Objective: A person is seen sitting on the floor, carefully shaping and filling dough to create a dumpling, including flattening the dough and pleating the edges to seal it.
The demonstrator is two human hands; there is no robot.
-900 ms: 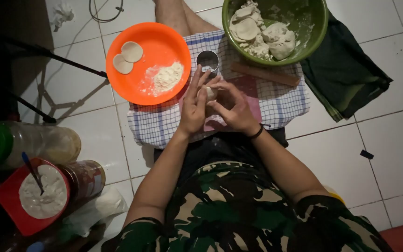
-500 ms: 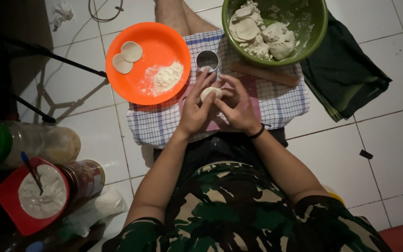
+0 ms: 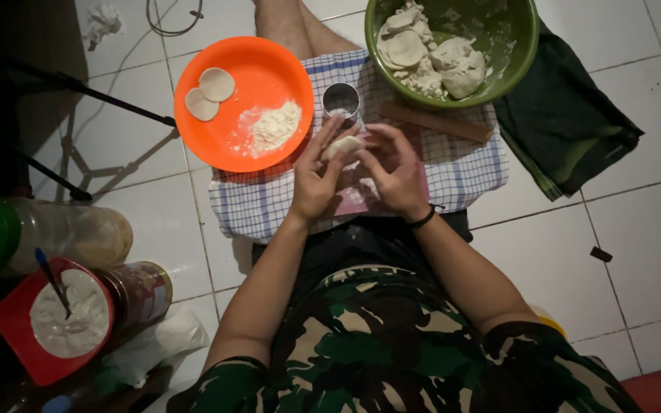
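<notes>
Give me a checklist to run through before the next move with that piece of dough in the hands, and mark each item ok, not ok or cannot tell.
1. Dough piece held by both hands: ok; left hand and right hand both have fingers on it.
2. Dough sealed or fully shaped: cannot tell; fingers cover most of it.
3. Free space on the orange plate: ok; two dough discs and a flour pile leave bare areas.
4. More dough at hand: ok; the green bowl holds lumps and discs.
5. Metal ring cutter close by: ok; it stands on the checked cloth just beyond the hands.
6. Wooden stick out of the way: ok; it lies beside the bowl.
</notes>
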